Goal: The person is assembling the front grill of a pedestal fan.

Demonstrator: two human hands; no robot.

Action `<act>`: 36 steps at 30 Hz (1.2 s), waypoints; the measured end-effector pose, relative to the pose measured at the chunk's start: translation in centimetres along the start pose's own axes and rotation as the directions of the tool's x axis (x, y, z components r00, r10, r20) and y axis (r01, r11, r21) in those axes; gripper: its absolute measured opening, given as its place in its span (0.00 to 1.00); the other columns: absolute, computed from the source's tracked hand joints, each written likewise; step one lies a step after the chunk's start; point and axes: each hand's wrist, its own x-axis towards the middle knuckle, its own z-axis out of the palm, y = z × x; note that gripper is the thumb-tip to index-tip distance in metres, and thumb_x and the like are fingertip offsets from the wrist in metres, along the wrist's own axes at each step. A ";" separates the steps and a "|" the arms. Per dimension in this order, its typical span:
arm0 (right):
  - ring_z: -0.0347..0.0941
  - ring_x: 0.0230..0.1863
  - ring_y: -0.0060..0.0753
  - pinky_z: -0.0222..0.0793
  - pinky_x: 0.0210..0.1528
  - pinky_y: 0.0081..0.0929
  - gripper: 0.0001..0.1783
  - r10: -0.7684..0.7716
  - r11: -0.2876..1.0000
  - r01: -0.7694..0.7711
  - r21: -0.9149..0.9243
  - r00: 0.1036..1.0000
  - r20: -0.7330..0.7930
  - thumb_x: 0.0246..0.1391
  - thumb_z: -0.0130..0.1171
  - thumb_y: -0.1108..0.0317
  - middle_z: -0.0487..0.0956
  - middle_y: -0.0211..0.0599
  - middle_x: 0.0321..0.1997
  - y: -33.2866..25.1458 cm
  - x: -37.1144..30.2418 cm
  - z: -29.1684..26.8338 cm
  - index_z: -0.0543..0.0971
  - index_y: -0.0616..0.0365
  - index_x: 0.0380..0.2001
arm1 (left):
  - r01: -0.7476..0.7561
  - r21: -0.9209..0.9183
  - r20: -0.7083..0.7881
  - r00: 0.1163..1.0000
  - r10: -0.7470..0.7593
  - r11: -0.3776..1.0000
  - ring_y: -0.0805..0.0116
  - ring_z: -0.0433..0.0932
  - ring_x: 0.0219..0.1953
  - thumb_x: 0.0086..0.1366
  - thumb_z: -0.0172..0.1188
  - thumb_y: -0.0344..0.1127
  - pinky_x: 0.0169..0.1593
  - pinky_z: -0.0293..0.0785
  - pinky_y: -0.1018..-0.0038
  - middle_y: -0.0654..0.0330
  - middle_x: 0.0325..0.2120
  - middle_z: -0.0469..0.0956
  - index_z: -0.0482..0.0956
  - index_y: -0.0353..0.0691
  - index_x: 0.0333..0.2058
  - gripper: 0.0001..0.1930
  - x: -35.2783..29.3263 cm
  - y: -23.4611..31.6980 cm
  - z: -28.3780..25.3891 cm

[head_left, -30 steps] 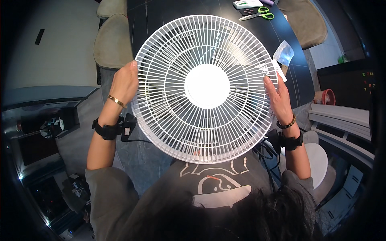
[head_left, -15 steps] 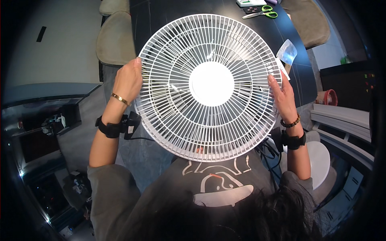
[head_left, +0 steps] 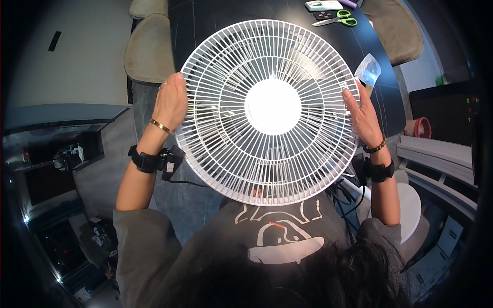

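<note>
A round white wire fan guard point(head_left: 273, 159) with a solid white disc at its centre is held up in front of my body. My left hand point(head_left: 173, 100) is closed against its left rim, fingers largely behind the edge. On the opposite rim, my right hand point(head_left: 363, 115) grips with the thumb over the front wires and the other fingers mostly hidden behind. The wires partly hide what lies behind the guard.
Beyond the guard is a dark table point(head_left: 205, 23). Green-handled scissors point(head_left: 345, 19) and a clear plastic piece point(head_left: 368, 69) lie on it. Beige chairs point(head_left: 150, 49) stand around it. A red-rimmed bin point(head_left: 422, 128) and a round white seat point(head_left: 410, 213) are at the right.
The guard has shifted slightly right, and both hands moved with it. The fingers of my left hand look straighter along the rim, while my right hand keeps its grip.
</note>
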 end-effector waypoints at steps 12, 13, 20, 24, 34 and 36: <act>0.66 0.47 0.23 0.63 0.49 0.19 0.33 0.148 0.987 -0.082 -0.141 0.809 0.569 0.58 0.42 0.44 0.70 0.36 0.48 -1.9 7.9 -4.6 0.61 0.62 0.56 | -0.052 -0.123 -0.007 0.999 0.052 0.991 0.43 0.67 0.37 0.67 0.34 0.44 0.43 0.62 0.59 0.39 0.30 0.71 0.69 0.29 0.33 0.21 -0.2 -0.4 1.0; 0.66 0.45 0.20 0.63 0.47 0.18 0.32 0.154 0.987 -0.095 -0.130 0.788 0.596 0.58 0.43 0.46 0.71 0.34 0.46 -2.0 9.0 -4.4 0.63 0.62 0.54 | -0.051 -0.132 -0.005 0.999 0.051 0.990 0.43 0.67 0.36 0.67 0.34 0.43 0.43 0.62 0.59 0.39 0.31 0.71 0.69 0.29 0.34 0.21 -0.1 -0.5 1.2; 0.70 0.43 0.29 0.64 0.46 0.25 0.32 -0.137 0.959 0.253 -0.131 0.812 0.567 0.58 0.43 0.45 0.74 0.40 0.42 -3.5 13.5 -0.1 0.67 0.66 0.49 | 0.000 -0.105 0.075 0.997 0.008 0.994 0.43 0.67 0.39 0.68 0.34 0.43 0.44 0.62 0.60 0.39 0.32 0.71 0.69 0.30 0.37 0.21 -0.2 0.4 0.4; 0.72 0.35 0.38 0.66 0.40 0.30 0.34 -0.034 0.870 0.259 -0.419 0.880 0.474 0.56 0.41 0.39 0.74 0.50 0.33 -3.6 15.2 0.6 0.70 0.64 0.43 | 0.014 -0.138 0.046 0.999 -0.008 0.990 0.44 0.66 0.42 0.68 0.33 0.45 0.47 0.62 0.61 0.38 0.37 0.70 0.68 0.28 0.41 0.22 -0.5 0.0 0.5; 0.72 0.39 0.54 0.67 0.41 0.37 0.30 -0.280 0.778 0.483 -0.401 0.839 0.467 0.57 0.42 0.45 0.75 0.55 0.37 -5.2 12.2 0.2 0.68 0.62 0.48 | 0.020 -0.283 0.127 0.992 0.017 0.959 0.51 0.68 0.39 0.65 0.43 0.44 0.45 0.63 0.67 0.46 0.35 0.70 0.68 0.31 0.44 0.19 -1.4 0.6 -2.1; 0.72 0.38 0.53 0.67 0.42 0.37 0.31 -0.310 0.756 0.509 -0.412 0.832 0.460 0.56 0.43 0.45 0.75 0.55 0.37 -5.3 11.7 0.6 0.67 0.62 0.49 | 0.062 -0.265 0.207 0.978 -0.006 0.962 0.54 0.69 0.40 0.65 0.44 0.46 0.46 0.64 0.67 0.47 0.35 0.71 0.67 0.32 0.45 0.21 -1.1 0.7 -2.7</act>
